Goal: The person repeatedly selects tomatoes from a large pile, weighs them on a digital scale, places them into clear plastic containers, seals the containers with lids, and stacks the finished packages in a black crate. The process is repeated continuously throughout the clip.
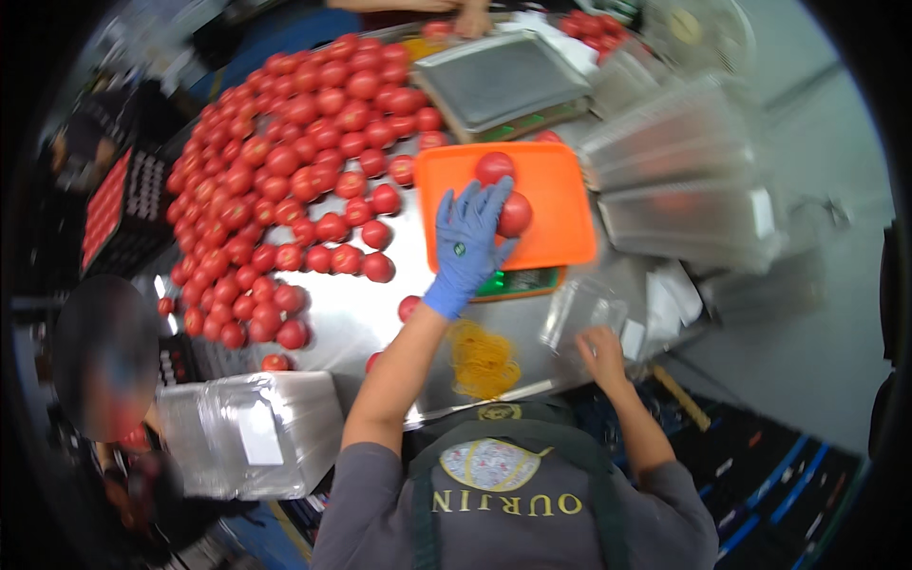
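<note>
My left hand [468,242], in a blue glove, reaches over an orange tray [560,204] that sits on a scale. Its fingers are spread and touch a red tomato [516,214]; a second tomato [494,167] lies just beyond the fingertips. My bare right hand [600,350] is lower right, at the table's front edge, with its fingers on the near edge of a clear plastic container [578,313]. A heap of yellow rubber bands [481,358] lies between my arms.
A big pile of red tomatoes [285,180] covers the metal table [351,313] to the left. A second scale with a steel pan [499,81] stands at the back. Clear container stacks sit at right [674,171] and lower left [252,432]. Another person's hand [471,19] shows at top.
</note>
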`<state>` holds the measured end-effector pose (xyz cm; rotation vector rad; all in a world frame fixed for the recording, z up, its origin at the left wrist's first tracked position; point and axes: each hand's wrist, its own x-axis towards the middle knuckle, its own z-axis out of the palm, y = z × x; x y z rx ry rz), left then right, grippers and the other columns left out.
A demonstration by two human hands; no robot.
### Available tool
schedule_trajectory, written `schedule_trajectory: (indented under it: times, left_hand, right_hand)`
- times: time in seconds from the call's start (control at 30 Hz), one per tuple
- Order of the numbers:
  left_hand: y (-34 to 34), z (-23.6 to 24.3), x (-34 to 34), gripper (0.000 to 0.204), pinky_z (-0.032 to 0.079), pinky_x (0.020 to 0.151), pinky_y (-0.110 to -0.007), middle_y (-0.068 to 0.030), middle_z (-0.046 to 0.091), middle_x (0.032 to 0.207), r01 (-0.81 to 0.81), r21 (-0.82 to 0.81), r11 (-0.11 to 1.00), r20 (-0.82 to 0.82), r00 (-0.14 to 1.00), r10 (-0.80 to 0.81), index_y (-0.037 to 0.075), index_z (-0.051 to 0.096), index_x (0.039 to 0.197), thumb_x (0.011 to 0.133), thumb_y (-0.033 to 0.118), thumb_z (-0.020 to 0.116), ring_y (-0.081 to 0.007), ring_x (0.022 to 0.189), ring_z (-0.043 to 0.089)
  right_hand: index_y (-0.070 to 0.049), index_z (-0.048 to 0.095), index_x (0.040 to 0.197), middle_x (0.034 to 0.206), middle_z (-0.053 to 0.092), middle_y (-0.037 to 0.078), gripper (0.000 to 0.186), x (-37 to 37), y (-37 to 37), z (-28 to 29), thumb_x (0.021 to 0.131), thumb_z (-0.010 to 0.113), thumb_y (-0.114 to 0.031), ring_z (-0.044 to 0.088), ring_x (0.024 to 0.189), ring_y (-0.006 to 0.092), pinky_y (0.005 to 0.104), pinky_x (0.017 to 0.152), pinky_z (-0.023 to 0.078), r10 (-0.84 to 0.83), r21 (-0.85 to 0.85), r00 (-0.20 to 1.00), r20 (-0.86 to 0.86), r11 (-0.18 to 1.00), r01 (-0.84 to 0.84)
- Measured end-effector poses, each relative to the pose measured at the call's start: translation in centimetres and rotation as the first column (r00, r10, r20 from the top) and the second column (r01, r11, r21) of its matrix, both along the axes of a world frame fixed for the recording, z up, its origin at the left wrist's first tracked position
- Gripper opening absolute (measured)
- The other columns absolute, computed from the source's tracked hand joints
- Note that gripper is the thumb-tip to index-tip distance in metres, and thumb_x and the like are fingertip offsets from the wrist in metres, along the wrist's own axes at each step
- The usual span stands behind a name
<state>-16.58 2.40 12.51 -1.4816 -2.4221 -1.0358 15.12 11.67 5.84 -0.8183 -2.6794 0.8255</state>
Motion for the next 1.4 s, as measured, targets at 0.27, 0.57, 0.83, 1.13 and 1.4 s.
schedule_trajectory:
  times: [0.27,0.57,0.83,1.13,1.4]
  left_hand:
    - [4.9,-1.5,4.6,0.075,0.029,0.108,-0.047,-0.0132,0.039,0.143,0.233,-0.172,0.957,-0.145,0.955,-0.259,0.007,0.045,0.135,0.068,0.021,0.074,-0.0317,0.134,0.035]
    - [-1.1,-13.8,16.5,0.03,0.026,0.113,-0.044,-0.0074,0.059,0.111,0.791,-0.416,0.449,0.094,0.529,-0.844,0.011,0.061,0.11,0.082,0.022,0.056,-0.0241,0.117,0.05]
    - [-1.1,-13.3,21.6,0.028,0.029,0.111,-0.044,-0.0052,0.062,0.09,0.739,-0.377,0.558,0.045,0.616,-0.786,0.01,0.063,0.105,0.078,0.018,0.055,-0.0232,0.096,0.058]
    - [0.1,-12.6,21.5,0.035,0.043,0.087,-0.041,-0.0074,0.063,0.09,0.68,-0.391,0.62,0.105,0.702,-0.704,0.007,0.061,0.111,0.081,0.025,0.058,-0.0254,0.085,0.059]
    - [-1.7,-10.9,22.9,0.038,0.045,0.08,-0.039,-0.0081,0.062,0.099,0.733,-0.187,0.653,0.089,0.675,-0.732,0.013,0.059,0.118,0.084,0.028,0.058,-0.0251,0.09,0.059]
  right_hand:
    - [-0.002,0.066,0.097,0.1,0.061,0.017,0.016,9.3,18.8,-5.0,0.084,0.061,-0.011,0.057,0.098,0.0365,0.0448,0.082,0.046,-0.711,0.359,0.699,-0.076,0.635,0.684]
    - [-0.006,0.07,0.089,0.088,0.067,0.02,0.018,12.7,25.3,-9.6,0.082,0.062,-0.02,0.064,0.083,0.0394,0.0477,0.074,0.051,-0.747,0.478,0.625,0.227,0.644,0.597]
    - [-0.005,0.063,0.082,0.079,0.062,0.012,0.011,13.1,24.4,-4.2,0.08,0.062,-0.015,0.062,0.074,0.0311,0.039,0.066,0.048,-0.663,0.231,0.743,-0.091,0.712,0.663]
    - [-0.001,0.061,0.08,0.069,0.062,0.01,0.008,3.8,9.2,7.5,0.077,0.065,-0.008,0.059,0.064,0.0136,0.0284,0.06,0.046,-0.469,-0.237,0.86,-0.203,0.875,0.422]
    - [-0.001,0.063,0.078,0.077,0.066,0.022,0.019,-2.7,3.8,-3.5,0.072,0.062,-0.019,0.064,0.075,0.0417,0.0476,0.069,0.051,-0.374,-0.032,0.842,0.388,0.908,0.418]
